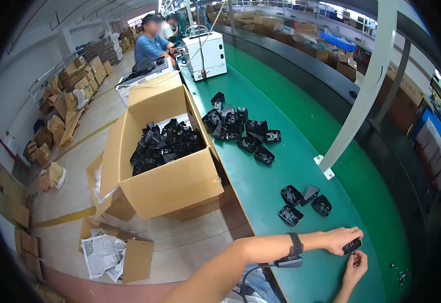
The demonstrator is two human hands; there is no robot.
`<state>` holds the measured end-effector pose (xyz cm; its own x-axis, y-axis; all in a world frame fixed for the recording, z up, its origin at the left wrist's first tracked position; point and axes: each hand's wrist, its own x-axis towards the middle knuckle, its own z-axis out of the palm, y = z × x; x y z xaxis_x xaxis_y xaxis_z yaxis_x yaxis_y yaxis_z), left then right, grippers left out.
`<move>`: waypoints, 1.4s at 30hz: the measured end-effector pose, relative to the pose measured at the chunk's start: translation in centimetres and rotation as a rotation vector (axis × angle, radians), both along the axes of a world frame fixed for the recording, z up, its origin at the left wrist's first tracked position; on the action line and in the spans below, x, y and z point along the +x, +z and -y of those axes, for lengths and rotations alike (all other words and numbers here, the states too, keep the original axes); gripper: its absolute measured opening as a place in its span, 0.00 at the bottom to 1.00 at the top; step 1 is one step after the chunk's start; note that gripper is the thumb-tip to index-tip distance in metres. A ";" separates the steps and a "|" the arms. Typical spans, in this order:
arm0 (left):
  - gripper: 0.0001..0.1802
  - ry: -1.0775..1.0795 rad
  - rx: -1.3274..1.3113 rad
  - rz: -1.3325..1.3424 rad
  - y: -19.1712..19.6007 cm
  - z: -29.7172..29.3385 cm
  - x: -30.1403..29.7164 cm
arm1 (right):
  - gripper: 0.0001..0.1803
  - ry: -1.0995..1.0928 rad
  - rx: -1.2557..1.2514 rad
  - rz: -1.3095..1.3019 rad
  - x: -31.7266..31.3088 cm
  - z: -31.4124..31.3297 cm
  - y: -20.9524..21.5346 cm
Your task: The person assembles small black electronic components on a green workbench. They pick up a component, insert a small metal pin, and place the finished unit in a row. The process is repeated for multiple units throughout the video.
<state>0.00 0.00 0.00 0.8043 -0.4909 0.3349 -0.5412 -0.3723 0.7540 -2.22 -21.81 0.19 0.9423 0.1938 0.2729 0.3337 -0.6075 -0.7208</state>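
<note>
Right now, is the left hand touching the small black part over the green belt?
Touching. The head view shows the left hand closed over the small black part, fingers wrapped around its top.

Bright even overhead light, soft shadows, strong fisheye bending, dark rim, perhaps slightly blurred

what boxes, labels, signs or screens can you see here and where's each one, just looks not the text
Open cardboard box: brown, on the floor left of the green table, full of black plastic parts.
Smaller cardboard box: brown, on the floor nearer the camera, with printed paper sheets beside it.
Stacked cartons: brown, along the left wall.
White machine: boxy, at the table's far end; no screen can be made out.
Small black part: held in the left hand, right hand beneath.
</note>
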 end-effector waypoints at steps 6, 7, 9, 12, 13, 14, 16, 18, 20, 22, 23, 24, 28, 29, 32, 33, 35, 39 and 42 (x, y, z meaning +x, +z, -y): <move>0.46 0.067 -0.076 -0.017 0.5 0.6 -0.3 | 0.05 -0.048 -0.018 0.110 0.0 -0.6 0.9; 0.46 0.061 -0.084 -0.008 0.3 0.7 -0.3 | 0.05 -0.050 -0.035 0.114 0.0 -0.4 0.7; 0.46 0.068 -0.097 0.030 0.0 0.9 -0.3 | 0.04 -0.056 -0.051 0.132 -0.2 -0.5 0.7; 0.44 0.083 -0.124 0.054 0.3 0.9 -0.5 | 0.04 -0.066 -0.044 0.160 -0.7 -1.0 1.3; 0.43 0.073 -0.142 0.018 0.8 0.8 -0.7 | 0.04 -0.069 -0.041 0.158 -0.9 -0.9 1.4; 0.42 0.063 -0.160 -0.018 1.4 0.7 -0.9 | 0.04 -0.072 -0.037 0.156 -1.0 -0.9 1.4; 0.40 0.014 -0.150 -0.098 2.0 0.4 -1.1 | 0.04 -0.089 -0.051 0.139 -1.1 -0.8 1.7; 0.40 -0.018 -0.142 -0.098 1.6 0.5 -1.1 | 0.04 -0.086 -0.057 0.144 -1.1 -0.6 1.8; 0.41 -0.030 -0.134 -0.017 0.1 0.8 -0.7 | 0.03 -0.062 -0.053 0.170 -1.0 -0.4 1.8; 0.39 -0.056 -0.144 0.006 0.3 1.0 -0.8 | 0.03 -0.071 -0.004 0.139 -1.2 0.2 1.7; 0.37 -0.067 -0.149 0.017 0.4 1.0 -0.9 | 0.03 -0.073 0.022 0.123 -1.2 0.3 1.8; 0.36 -0.084 -0.111 0.018 0.5 1.0 -0.9 | 0.03 -0.081 0.086 0.100 -1.4 0.3 2.0; 0.29 -0.105 -0.038 0.025 0.6 1.2 -1.1 | 0.06 -0.017 0.253 0.028 -1.9 -0.2 2.3; 0.28 -0.100 -0.039 0.027 0.6 1.3 -1.2 | 0.06 0.021 0.272 0.016 -1.9 -0.2 2.2; 0.29 -0.095 -0.052 0.022 0.5 1.3 -1.2 | 0.07 -0.009 0.258 0.029 -2.1 -0.9 2.5; 0.28 -0.097 -0.049 0.022 0.5 1.3 -1.2 | 0.07 -0.014 0.254 0.044 -2.2 -1.0 2.7; 0.27 -0.102 -0.042 0.021 0.6 1.2 -1.3 | 0.07 -0.024 0.245 0.076 -2.3 -1.2 2.9; 0.26 -0.125 -0.082 0.012 0.7 1.2 -1.4 | 0.06 -0.007 0.335 -0.020 -1.9 -0.6 2.2; 0.26 -0.136 -0.132 0.019 0.4 1.3 -1.4 | 0.06 -0.032 0.417 -0.119 -2.0 -0.6 2.3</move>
